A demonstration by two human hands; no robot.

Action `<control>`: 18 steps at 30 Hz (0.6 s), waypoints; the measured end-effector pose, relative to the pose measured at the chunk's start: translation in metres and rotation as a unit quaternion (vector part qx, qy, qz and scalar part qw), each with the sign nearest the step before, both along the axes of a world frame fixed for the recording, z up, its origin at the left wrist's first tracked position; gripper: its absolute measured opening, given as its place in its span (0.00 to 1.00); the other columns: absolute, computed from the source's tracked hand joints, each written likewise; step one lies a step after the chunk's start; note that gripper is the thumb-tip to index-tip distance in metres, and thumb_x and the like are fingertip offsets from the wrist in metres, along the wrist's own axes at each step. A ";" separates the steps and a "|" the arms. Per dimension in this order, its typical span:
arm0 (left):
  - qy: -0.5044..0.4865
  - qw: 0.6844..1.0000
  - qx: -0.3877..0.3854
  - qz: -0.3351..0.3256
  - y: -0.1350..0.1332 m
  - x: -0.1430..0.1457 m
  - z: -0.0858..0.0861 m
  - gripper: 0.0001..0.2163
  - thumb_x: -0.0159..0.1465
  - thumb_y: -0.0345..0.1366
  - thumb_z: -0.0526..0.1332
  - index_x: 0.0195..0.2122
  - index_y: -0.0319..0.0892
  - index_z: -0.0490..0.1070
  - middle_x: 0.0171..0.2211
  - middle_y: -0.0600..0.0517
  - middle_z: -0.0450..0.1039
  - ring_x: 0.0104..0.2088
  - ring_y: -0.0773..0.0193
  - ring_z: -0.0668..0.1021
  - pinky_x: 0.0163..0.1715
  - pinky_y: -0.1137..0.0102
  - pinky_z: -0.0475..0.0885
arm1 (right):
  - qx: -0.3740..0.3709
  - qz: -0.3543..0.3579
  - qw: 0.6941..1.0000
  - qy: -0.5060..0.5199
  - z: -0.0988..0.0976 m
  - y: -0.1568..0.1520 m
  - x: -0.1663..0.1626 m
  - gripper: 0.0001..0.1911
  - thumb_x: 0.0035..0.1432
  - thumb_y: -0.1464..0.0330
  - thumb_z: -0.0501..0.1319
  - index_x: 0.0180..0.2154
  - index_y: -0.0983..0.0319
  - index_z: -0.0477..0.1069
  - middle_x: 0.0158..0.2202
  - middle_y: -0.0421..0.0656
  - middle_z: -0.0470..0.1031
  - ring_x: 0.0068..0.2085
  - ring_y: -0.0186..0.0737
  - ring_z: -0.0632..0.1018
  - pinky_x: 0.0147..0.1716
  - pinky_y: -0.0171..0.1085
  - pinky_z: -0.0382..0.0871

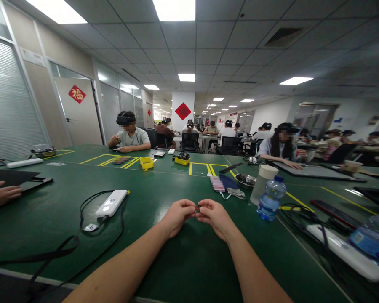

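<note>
Over the middle of the green table (pixel 145 261), my left hand (pixel 178 214) and my right hand (pixel 213 214) meet nearly fingertip to fingertip. Both are closed in a pinch. A tiny reddish bit shows between the fingertips, too small and too covered to name; I cannot tell whether one hand or both grip it. Left of my hands lies a white power bank (pixel 112 204) with a black cable. To the right stand a blue-labelled water bottle (pixel 271 198) and a pale cylindrical cup (pixel 262 183).
Ahead lie two yellow trays, the nearer tray (pixel 146 163) beside yellow tape lines. A metal bowl (pixel 245 181) and a grey cloth (pixel 236 193) sit before the bottle. Another person's hand (pixel 4 194) rests at the left edge. Cables and a white power bank (pixel 347 252) lie right.
</note>
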State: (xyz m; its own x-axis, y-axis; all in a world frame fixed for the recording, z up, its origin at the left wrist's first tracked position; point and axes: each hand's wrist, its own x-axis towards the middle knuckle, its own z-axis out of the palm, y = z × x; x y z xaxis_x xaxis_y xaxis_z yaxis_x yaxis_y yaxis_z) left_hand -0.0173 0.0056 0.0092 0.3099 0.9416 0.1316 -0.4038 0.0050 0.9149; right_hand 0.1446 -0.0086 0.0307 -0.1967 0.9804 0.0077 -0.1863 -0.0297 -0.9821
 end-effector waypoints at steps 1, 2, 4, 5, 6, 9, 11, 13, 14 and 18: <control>0.000 1.000 -0.005 0.003 0.000 0.000 0.000 0.06 0.51 0.27 0.63 0.32 0.35 0.71 0.28 0.49 0.72 0.26 0.70 0.74 0.32 0.74 0.71 | -0.007 0.003 1.000 0.007 0.000 0.000 0.000 0.11 0.47 0.71 0.62 0.36 0.63 0.67 0.30 0.43 0.74 0.30 0.37 0.78 0.32 0.37 0.73; 0.002 1.000 -0.014 0.004 0.000 0.000 0.001 0.07 0.51 0.27 0.63 0.32 0.35 0.70 0.29 0.48 0.73 0.26 0.70 0.75 0.32 0.74 0.71 | -0.015 0.006 1.000 0.013 0.000 0.001 0.000 0.10 0.49 0.70 0.61 0.36 0.64 0.67 0.31 0.44 0.74 0.30 0.37 0.78 0.33 0.38 0.73; 0.003 0.999 -0.034 0.006 -0.001 -0.001 0.003 0.07 0.52 0.27 0.63 0.33 0.35 0.70 0.30 0.47 0.73 0.27 0.70 0.75 0.32 0.73 0.71 | -0.029 0.011 0.999 0.025 -0.001 0.002 0.001 0.09 0.50 0.69 0.59 0.36 0.64 0.67 0.31 0.45 0.75 0.30 0.37 0.78 0.32 0.39 0.73; 0.002 0.999 -0.040 0.006 -0.001 -0.001 0.004 0.08 0.52 0.26 0.63 0.34 0.35 0.70 0.30 0.46 0.73 0.27 0.69 0.76 0.33 0.73 0.71 | -0.032 0.012 0.999 0.029 -0.001 0.003 0.001 0.09 0.51 0.69 0.59 0.36 0.64 0.67 0.31 0.45 0.75 0.30 0.38 0.78 0.32 0.39 0.73; 0.000 0.999 -0.044 0.006 -0.001 -0.001 0.004 0.09 0.51 0.26 0.63 0.34 0.35 0.69 0.30 0.46 0.73 0.27 0.69 0.76 0.33 0.73 0.72 | -0.034 0.013 0.999 0.031 -0.002 0.004 0.001 0.09 0.51 0.69 0.59 0.36 0.64 0.67 0.31 0.46 0.75 0.30 0.38 0.78 0.32 0.39 0.73; -0.005 0.999 -0.046 0.007 -0.001 -0.001 0.005 0.10 0.51 0.26 0.63 0.36 0.35 0.69 0.32 0.45 0.74 0.28 0.68 0.77 0.34 0.72 0.72 | -0.032 0.013 0.999 0.027 -0.003 0.004 0.002 0.09 0.50 0.70 0.59 0.36 0.64 0.67 0.32 0.46 0.75 0.31 0.38 0.78 0.33 0.39 0.73; -0.003 0.999 -0.049 0.006 -0.001 -0.001 0.004 0.11 0.52 0.26 0.64 0.37 0.35 0.68 0.32 0.45 0.74 0.28 0.68 0.77 0.34 0.72 0.72 | -0.024 0.009 1.000 0.017 -0.003 0.004 0.002 0.10 0.48 0.71 0.61 0.36 0.64 0.67 0.32 0.45 0.75 0.31 0.38 0.78 0.33 0.39 0.73; 0.000 0.999 -0.052 0.007 0.000 -0.001 0.003 0.12 0.52 0.27 0.64 0.38 0.35 0.68 0.32 0.45 0.73 0.29 0.67 0.77 0.33 0.72 0.72 | -0.017 0.005 1.000 0.007 -0.004 0.003 0.002 0.11 0.47 0.71 0.62 0.36 0.63 0.67 0.32 0.45 0.74 0.31 0.37 0.78 0.34 0.39 0.73; 0.004 0.998 -0.055 0.007 0.000 -0.002 0.002 0.13 0.52 0.27 0.64 0.39 0.35 0.68 0.32 0.45 0.73 0.29 0.67 0.77 0.33 0.72 0.72 | -0.015 0.005 1.000 0.001 -0.005 0.003 0.002 0.12 0.47 0.71 0.62 0.36 0.63 0.67 0.32 0.45 0.74 0.31 0.37 0.78 0.34 0.39 0.73; 0.037 0.997 -0.064 0.012 0.002 -0.001 -0.003 0.15 0.50 0.26 0.65 0.39 0.35 0.67 0.31 0.45 0.73 0.28 0.66 0.77 0.32 0.72 0.72 | -0.010 -0.001 0.999 -0.033 -0.009 0.005 0.001 0.16 0.43 0.74 0.63 0.38 0.62 0.67 0.32 0.43 0.73 0.29 0.36 0.78 0.30 0.37 0.73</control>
